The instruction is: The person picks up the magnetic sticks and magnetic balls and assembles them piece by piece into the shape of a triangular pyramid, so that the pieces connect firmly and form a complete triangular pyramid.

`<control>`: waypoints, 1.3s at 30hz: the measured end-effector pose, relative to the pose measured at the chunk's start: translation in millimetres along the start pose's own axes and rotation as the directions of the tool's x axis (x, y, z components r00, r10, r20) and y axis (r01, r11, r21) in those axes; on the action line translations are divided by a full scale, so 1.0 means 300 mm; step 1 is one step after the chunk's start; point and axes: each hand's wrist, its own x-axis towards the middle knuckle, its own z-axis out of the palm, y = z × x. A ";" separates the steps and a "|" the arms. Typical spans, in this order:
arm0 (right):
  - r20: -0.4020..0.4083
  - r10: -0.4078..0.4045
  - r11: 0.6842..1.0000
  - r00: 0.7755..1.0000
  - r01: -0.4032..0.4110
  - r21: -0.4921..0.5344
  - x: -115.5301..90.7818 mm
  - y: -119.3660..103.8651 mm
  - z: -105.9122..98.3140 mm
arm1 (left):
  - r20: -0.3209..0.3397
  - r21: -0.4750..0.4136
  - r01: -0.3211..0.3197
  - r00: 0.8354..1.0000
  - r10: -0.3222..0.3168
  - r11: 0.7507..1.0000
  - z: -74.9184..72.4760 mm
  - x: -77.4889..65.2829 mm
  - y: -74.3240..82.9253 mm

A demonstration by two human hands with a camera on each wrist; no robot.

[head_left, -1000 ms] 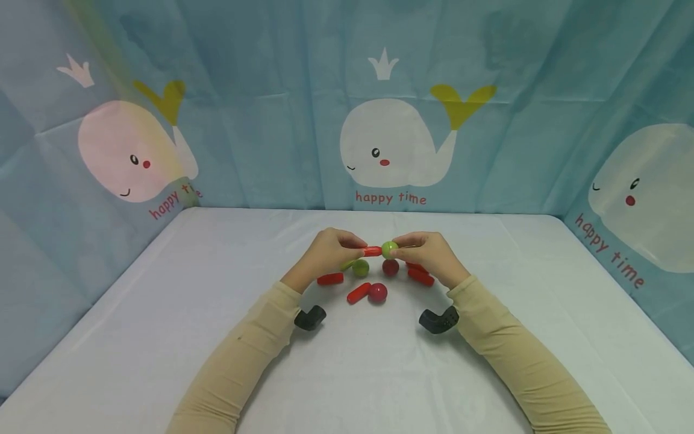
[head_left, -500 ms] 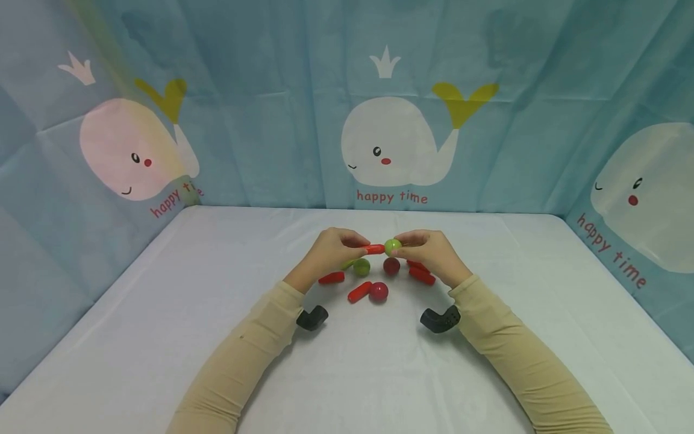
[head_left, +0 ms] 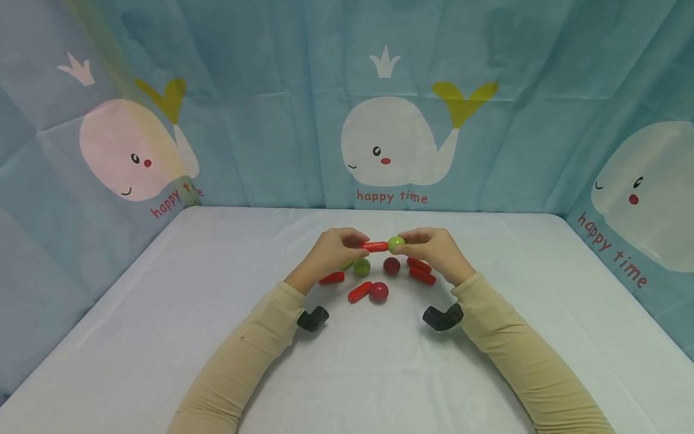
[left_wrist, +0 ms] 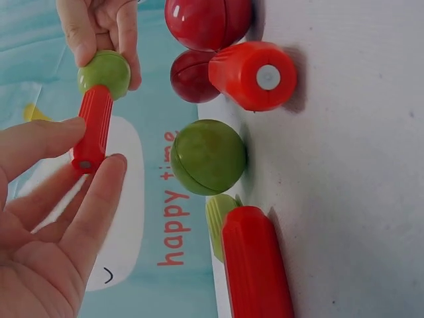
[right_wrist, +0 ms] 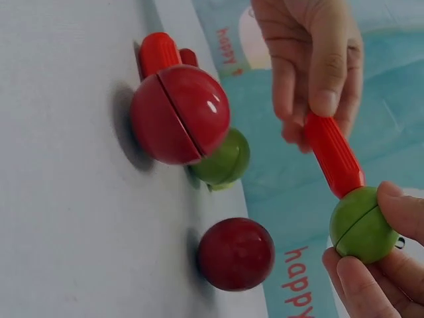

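Note:
My left hand (head_left: 331, 253) pinches a red magnetic rod (left_wrist: 96, 126) between thumb and fingers, near its grey-tipped end. The rod's other end meets a green ball (right_wrist: 363, 225), and my right hand (head_left: 434, 248) holds that ball in its fingertips. Joined in line, the two pieces are held up above the white table. Below them lie a second green ball (left_wrist: 209, 158), a darker red ball (head_left: 391, 266) and, nearer to me, a brighter red ball (head_left: 379, 292) with a red rod (head_left: 360, 292) end-on against it.
Under the left wrist lie another red rod (left_wrist: 255, 265) and a light green rod (left_wrist: 217, 222). Two red rods (head_left: 422, 275) lie side by side near the right hand. Black camera mounts (head_left: 312, 319) jut from both sleeves. A blue whale-print curtain (head_left: 271, 120) surrounds the table (head_left: 368, 374).
The held rod and green ball have shifted slightly right and up. The right hand has moved a little away from the left, and more of the red rod shows between them.

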 end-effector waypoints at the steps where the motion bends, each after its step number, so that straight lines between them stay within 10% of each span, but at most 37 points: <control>1: -0.004 0.005 1.000 1.000 -0.005 -0.002 0.001 0.001 -0.005 | 0.000 -0.007 0.009 1.000 -0.009 1.000 0.001 0.000 0.001; 12: -0.040 0.046 0.999 0.998 -0.045 0.020 0.005 0.008 -0.052 | 0.095 0.022 -0.003 0.996 0.001 1.000 -0.003 -0.019 0.017; 23: -0.038 0.046 0.997 0.998 -0.043 0.066 0.010 0.020 -0.064 | 0.327 0.048 -0.039 0.945 0.021 0.998 0.041 -0.045 0.034; 39: -0.054 0.042 0.996 0.998 -0.037 0.081 0.011 0.027 -0.062 | 0.371 0.111 -0.106 0.927 0.058 0.988 0.088 -0.052 0.015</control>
